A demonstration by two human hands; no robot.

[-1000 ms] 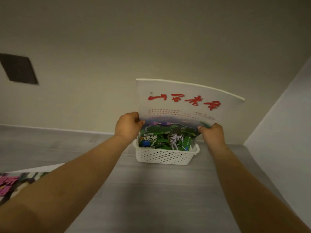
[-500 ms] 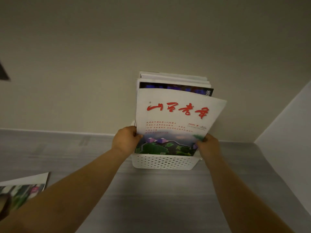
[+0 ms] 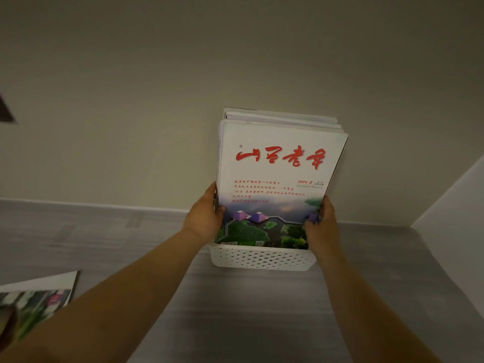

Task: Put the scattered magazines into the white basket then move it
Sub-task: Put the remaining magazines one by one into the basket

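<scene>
Thumbs on its cover, the left hand (image 3: 207, 218) and right hand (image 3: 321, 224) pinch the sides of the red-titled white paper magazine (image 3: 280, 176), seating it upright in the perforated white plastic basket (image 3: 262, 260); next probably calls for releasing it, then fetching the colourful magazine (image 3: 39, 297) lying left.

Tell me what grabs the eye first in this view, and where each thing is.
The white magazine with red brush lettering dominates the centre, standing upright at the front of a stack in the white perforated plastic basket by the beige wall. The left hand and right hand grip its side edges. A loose colourful magazine lies flat on the grey surface at lower left.
</scene>
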